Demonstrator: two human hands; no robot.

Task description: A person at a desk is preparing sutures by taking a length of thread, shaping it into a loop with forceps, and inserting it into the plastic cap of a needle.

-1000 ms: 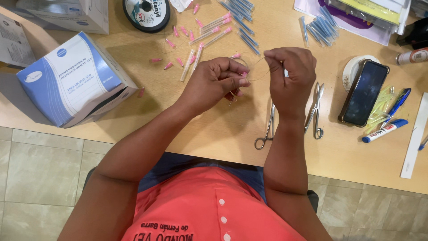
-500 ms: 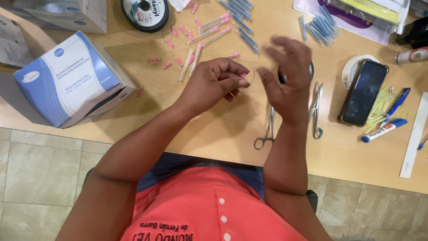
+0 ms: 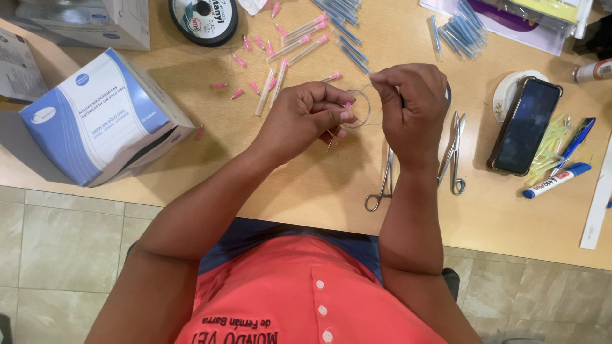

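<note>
My left hand (image 3: 309,118) and my right hand (image 3: 411,105) meet over the wooden table (image 3: 306,185). Between their fingertips runs a thin clear line wound into a small loop (image 3: 361,108). My left fingers pinch one side of the loop, with a pink-capped piece at the fingertips. My right thumb and forefinger pinch the line at the loop's upper right. Pink-capped needles in clear tubes (image 3: 299,39) lie scattered just beyond my hands.
A blue and white box (image 3: 102,121) lies on its side at the left. A black spool (image 3: 204,18) sits at the top. Two metal forceps (image 3: 382,181) (image 3: 454,153) lie under my right hand. A phone (image 3: 524,125), marker (image 3: 556,180) and blue needles (image 3: 454,32) are right.
My right hand opened and lifted half a second ago, then came back down and closed on the line. The line now forms a visible loop between the hands. My left hand stayed put.
</note>
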